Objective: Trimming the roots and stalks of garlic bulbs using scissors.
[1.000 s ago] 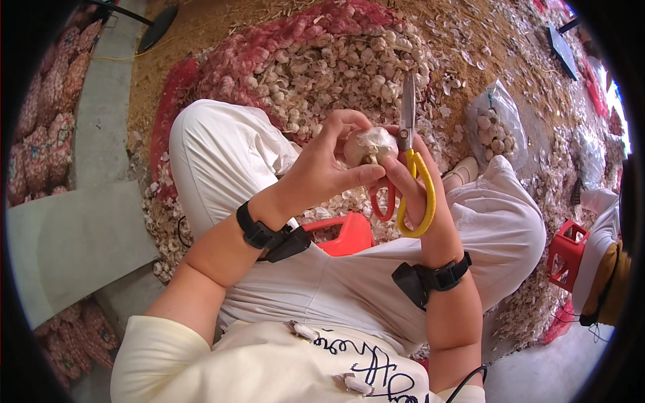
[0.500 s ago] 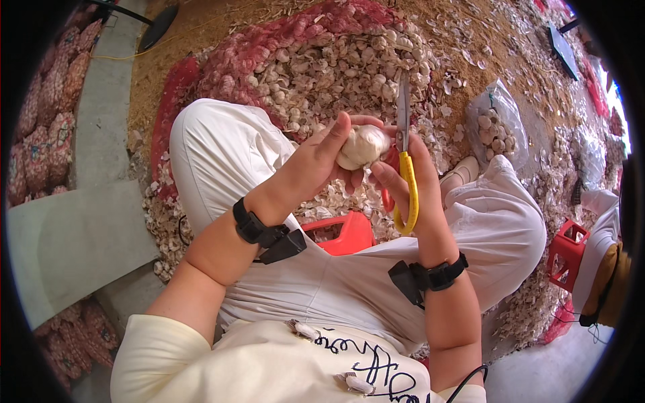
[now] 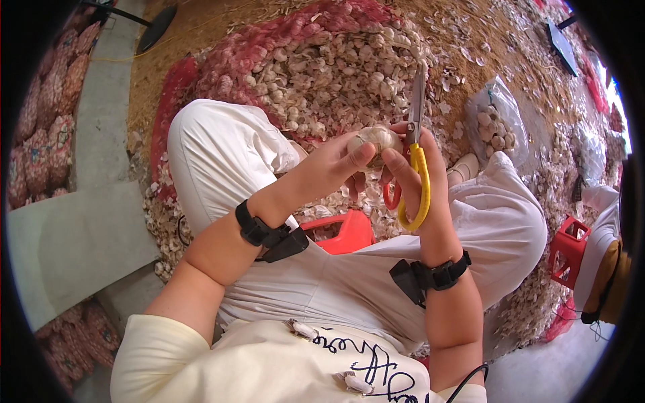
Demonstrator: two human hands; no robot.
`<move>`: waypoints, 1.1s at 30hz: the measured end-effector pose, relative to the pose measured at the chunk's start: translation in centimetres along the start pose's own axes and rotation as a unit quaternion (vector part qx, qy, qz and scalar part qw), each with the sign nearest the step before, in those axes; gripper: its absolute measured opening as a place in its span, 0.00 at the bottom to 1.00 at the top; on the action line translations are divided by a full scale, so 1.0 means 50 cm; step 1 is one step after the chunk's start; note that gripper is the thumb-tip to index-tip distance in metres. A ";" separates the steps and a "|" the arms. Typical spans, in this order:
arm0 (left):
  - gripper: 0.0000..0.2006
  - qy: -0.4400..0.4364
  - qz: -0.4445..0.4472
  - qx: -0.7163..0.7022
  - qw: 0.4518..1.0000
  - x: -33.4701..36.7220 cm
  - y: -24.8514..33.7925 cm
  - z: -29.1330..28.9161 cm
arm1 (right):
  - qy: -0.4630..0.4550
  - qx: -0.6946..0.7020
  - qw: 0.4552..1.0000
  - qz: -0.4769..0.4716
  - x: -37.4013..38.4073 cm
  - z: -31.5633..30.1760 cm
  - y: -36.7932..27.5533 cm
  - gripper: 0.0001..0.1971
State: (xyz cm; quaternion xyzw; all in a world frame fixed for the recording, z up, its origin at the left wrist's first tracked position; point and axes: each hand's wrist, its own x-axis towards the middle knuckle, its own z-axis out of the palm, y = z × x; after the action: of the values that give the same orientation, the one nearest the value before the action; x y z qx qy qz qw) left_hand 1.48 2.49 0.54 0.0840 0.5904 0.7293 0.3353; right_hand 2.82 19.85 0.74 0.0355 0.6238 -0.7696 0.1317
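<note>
A pale garlic bulb is held over my lap, its skin whitish and papery. My left hand is closed round it, the thumb lying across its near side. From the other side, the thumb and fingers of my right hand press against the bulb. That hand also carries scissors with yellow and red handles. Their blades stick up past my fingers, pointing away from me, and look closed together. Part of the red handle is hidden by my fingers.
Beyond my knees lies a heap of garlic bulbs and loose skins, edged by red mesh. A clear plastic bag of bulbs stands right, a red stool farther right. Red plastic sits between my legs. Filled mesh sacks line the left.
Both hands have shifted slightly right with the garlic bulb and scissors. My left thumb has come down onto the bulb, and my right thumb has risen against it.
</note>
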 end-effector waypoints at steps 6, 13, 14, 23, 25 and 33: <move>0.36 0.020 -0.010 0.020 1.000 -0.010 0.001 -0.005 | -0.022 0.072 0.997 0.000 0.003 -0.013 -0.006 0.16; 0.33 0.028 0.042 -0.016 0.999 -0.009 -0.013 -0.023 | -0.004 0.079 0.997 -0.021 0.003 -0.019 -0.011 0.15; 0.34 0.036 0.045 -0.010 0.998 -0.008 -0.013 -0.024 | 0.002 0.075 0.997 -0.023 0.001 -0.014 -0.016 0.16; 0.37 0.046 0.069 -0.004 0.997 -0.011 -0.007 -0.024 | 0.026 -0.019 0.996 -0.079 -0.017 0.017 -0.009 0.17; 0.34 0.041 0.063 -0.019 0.997 -0.012 -0.015 -0.035 | 0.030 -0.038 0.996 -0.074 -0.020 0.019 -0.009 0.16; 0.36 -0.011 0.114 -0.069 0.991 -0.008 -0.005 -0.028 | 0.128 -0.028 0.990 -0.058 0.009 -0.025 -0.016 0.14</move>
State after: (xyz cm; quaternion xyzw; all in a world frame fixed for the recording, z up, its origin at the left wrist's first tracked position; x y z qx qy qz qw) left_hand 1.16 1.18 0.02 0.1352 0.5219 0.8006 0.2615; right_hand 2.03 21.15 1.12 0.0939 0.6576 -0.7475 0.0063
